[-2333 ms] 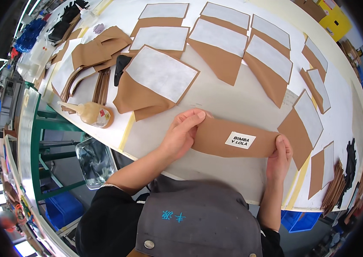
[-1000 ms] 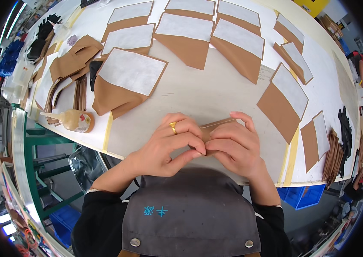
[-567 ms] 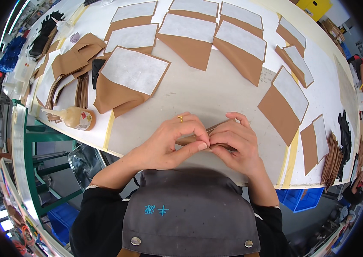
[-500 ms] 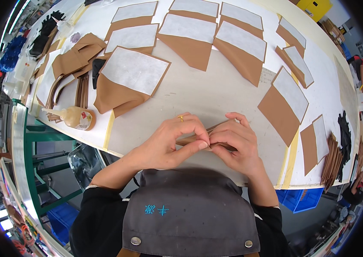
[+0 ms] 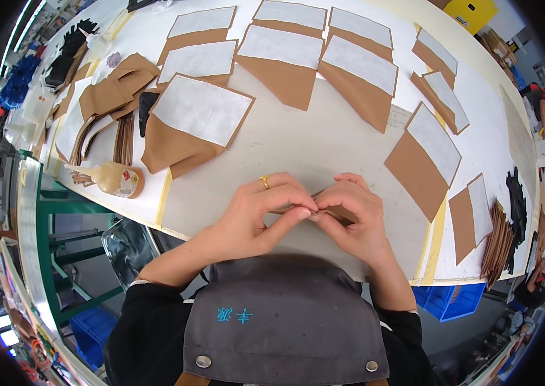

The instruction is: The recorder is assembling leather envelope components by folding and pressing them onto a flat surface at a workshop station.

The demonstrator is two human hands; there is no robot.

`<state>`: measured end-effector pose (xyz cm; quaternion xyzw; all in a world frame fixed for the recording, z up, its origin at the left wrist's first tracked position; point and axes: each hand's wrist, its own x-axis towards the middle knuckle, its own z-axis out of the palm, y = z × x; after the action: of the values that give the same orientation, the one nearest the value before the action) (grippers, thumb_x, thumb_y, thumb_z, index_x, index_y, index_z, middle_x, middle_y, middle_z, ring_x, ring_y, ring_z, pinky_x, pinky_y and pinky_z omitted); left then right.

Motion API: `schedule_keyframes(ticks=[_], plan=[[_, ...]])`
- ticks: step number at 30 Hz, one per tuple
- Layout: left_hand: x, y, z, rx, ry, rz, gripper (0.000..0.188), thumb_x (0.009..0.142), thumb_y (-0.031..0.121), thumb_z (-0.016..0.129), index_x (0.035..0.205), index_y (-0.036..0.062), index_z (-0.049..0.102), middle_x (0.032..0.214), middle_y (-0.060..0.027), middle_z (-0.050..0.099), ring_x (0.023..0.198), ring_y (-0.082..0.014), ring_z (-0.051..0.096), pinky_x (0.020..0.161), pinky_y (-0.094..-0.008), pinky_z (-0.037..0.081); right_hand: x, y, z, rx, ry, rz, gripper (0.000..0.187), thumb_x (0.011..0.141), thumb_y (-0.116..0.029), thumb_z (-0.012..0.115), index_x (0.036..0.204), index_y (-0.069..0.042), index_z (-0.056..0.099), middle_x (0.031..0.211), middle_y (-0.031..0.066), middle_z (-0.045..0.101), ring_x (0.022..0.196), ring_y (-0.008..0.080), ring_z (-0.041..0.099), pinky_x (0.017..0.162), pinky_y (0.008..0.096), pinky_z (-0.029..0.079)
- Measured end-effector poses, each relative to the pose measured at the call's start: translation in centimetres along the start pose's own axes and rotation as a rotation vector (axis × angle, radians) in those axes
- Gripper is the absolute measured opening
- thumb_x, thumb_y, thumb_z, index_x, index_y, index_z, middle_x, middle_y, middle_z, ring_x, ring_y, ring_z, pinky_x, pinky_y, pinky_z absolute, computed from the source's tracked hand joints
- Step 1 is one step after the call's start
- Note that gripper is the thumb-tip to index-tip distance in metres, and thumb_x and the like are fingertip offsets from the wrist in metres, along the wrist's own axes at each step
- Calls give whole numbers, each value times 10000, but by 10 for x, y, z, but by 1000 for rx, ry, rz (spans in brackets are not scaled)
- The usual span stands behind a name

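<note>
Both hands meet at the near middle of the table, pinching one brown leather-like strip [image 5: 338, 214] by its edge. Thumb and forefinger of my left hand [image 5: 271, 209] close on it, and a gold ring shows on that hand. My right hand [image 5: 354, 215] grips it right beside, fingertips nearly touching the left ones. Most of the strip is hidden behind the fingers, so its full shape cannot be made out. Left of my hands lies a brown panel with white backing [image 5: 198, 116], its lower part rumpled.
More white-backed brown panels [image 5: 282, 48] lie spread along the far side and right [image 5: 420, 161]. A glue bottle [image 5: 116, 179] rests at the left, near folded brown pieces [image 5: 108, 93]. Bundled brown strips [image 5: 498, 241] and black strips [image 5: 516, 199] lie at the right edge. Below hangs a blue bin [image 5: 451, 301].
Both hands stay pinched on the strip, with slight shifts of the fingers. The view has tilted a little; nothing else on the table has visibly moved.
</note>
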<state>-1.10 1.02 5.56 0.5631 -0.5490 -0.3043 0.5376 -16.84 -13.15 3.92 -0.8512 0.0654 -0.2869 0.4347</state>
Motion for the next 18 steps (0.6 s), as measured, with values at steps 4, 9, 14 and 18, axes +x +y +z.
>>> schedule_keyframes(ticks=[4,9,14,18], plan=[[-1,-4,8,249,134,233,103,876,-2,699,972,33,708,903,-90,691,817,-212,662,707,-314,522,-2,0,1,2,44,59,162,774,-70,820,848,-103,680,761,4,670,685,177,629,879,369,470],[-1,-3,10,154,146,118,93,899,-12,675,979,27,700,913,-98,688,794,-202,667,708,-320,530,-4,-1,0,41,33,81,175,774,-93,835,857,-90,681,758,23,670,689,194,630,818,344,475],[-2,-7,3,-82,324,-43,94,967,17,600,978,7,692,952,-99,681,877,-188,646,820,-321,512,0,-12,-13,-84,-155,230,150,801,-128,811,901,-78,711,797,42,663,746,212,632,773,349,476],[1,-8,-8,-105,352,124,121,955,35,594,951,25,715,1110,-135,655,1092,-263,594,960,-400,467,-11,-6,-29,-351,103,44,197,779,-87,766,974,-81,738,833,28,665,761,218,632,754,356,474]])
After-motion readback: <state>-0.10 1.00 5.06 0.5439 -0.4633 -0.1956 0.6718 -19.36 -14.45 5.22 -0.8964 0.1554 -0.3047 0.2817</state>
